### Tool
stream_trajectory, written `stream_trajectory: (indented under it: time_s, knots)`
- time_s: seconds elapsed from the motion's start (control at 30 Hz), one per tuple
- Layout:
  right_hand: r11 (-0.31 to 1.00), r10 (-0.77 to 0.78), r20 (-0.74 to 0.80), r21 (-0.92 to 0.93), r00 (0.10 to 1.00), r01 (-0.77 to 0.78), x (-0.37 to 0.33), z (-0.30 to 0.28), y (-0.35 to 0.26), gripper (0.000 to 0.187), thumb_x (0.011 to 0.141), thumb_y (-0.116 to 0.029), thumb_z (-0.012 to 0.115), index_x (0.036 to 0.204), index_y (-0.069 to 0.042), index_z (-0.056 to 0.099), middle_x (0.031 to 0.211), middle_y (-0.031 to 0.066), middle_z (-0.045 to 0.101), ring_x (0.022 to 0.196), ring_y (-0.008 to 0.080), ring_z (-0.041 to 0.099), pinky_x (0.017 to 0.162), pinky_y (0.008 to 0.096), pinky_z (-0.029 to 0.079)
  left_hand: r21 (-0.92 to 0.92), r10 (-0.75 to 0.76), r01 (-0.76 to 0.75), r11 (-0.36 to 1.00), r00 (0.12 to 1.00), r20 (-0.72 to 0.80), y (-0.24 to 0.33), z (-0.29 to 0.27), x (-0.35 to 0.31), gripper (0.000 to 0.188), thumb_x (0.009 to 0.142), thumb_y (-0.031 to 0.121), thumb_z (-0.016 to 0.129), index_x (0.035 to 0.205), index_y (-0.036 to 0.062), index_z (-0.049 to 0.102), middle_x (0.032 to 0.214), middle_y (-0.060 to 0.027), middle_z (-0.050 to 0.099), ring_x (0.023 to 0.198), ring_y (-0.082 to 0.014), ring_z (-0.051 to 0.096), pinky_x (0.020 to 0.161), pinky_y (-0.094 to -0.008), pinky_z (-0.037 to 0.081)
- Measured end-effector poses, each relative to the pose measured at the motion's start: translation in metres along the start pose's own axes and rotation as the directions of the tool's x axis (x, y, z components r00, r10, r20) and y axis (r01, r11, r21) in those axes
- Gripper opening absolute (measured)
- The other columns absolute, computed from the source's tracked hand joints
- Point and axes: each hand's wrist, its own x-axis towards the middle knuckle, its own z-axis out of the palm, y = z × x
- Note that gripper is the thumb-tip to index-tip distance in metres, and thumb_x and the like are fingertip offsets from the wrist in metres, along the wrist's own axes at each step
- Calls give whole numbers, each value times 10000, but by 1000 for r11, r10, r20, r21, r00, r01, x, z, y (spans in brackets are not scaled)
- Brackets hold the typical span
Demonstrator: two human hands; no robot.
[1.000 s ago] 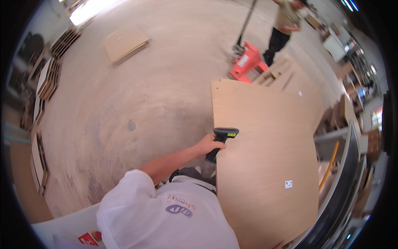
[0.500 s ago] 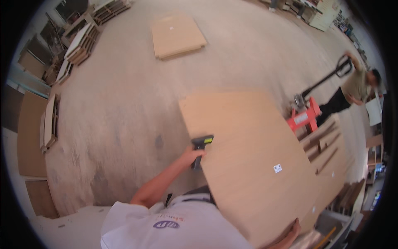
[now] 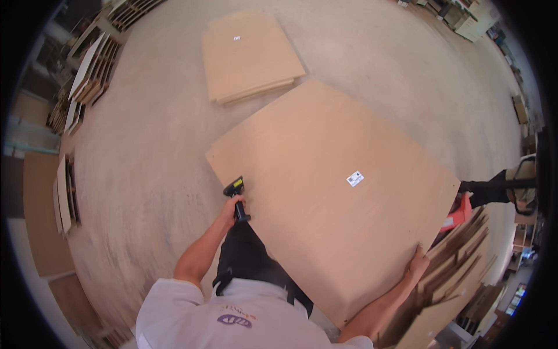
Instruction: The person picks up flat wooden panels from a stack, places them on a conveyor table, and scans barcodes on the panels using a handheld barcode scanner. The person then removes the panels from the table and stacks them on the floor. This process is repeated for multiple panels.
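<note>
A large flat wooden board (image 3: 314, 151) spreads in front of me, carrying a small white label (image 3: 355, 178). My right hand (image 3: 418, 264) grips its right edge, fingers partly out of sight beneath it. In my left hand (image 3: 233, 207), closed around the grip, is a black handheld scanner (image 3: 234, 187) with a yellow-green patch on its head. The scanner is at the board's left edge; whether this hand also touches the board I cannot tell.
Ahead on the floor lies a stack of similar boards (image 3: 253, 55). To my right are a leaning pile of boards (image 3: 453, 262), a red pallet truck (image 3: 459, 213) and a partly visible person (image 3: 491, 189) beside it. Stacked panels (image 3: 96, 67) line the left wall.
The board has swung forward and left, away from the pile, with my right hand on it. My left hand and scanner have shifted left. The pallet truck now sits farther right in view.
</note>
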Motion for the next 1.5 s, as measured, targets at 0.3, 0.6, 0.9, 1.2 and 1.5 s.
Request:
stream_trajectory:
  time_s: [0.3,0.6,0.9,1.2,1.5]
  knots:
    - [986,-125,-64,99,990,131,-49,255,-237,452,973,-269,511,1201,119,549,1084,222,650,929,321,636,788,403,507,-70,-10,-6,998,974,-227,185,-70,209,188,812,308,626,786,133,561,652,12,550,553,-101,534,461,-272,430]
    - [970,-73,57,-227,996,84,-91,485,-283,646,957,-448,496,1025,188,579,963,316,644,901,388,640,772,474,498,192,24,27,981,966,-258,289,-74,254,291,805,382,628,775,93,626,603,4,592,375,-88,467,314,-233,284]
    - [853,-25,833,307,553,-423,-131,635,-400,313,948,-257,540,1093,19,561,996,136,628,817,224,652,627,336,540,218,227,-183,959,953,-201,395,-111,203,287,808,364,633,781,78,626,620,-12,606,395,-84,493,316,-234,314]
    - [746,-624,670,357,402,563,-238,518,-311,210,898,-190,537,942,8,591,856,218,651,844,395,633,757,480,483,786,135,226,575,922,-364,272,-54,123,405,626,324,767,758,-49,681,708,-101,635,606,-186,596,520,-359,469]
    - [990,122,402,-116,907,-82,-225,184,210,261,824,-269,565,851,-41,689,908,197,688,895,360,659,825,427,516,972,-318,-173,156,923,215,-69,222,-14,309,717,300,711,772,2,649,631,-113,638,483,-179,580,410,-301,389]
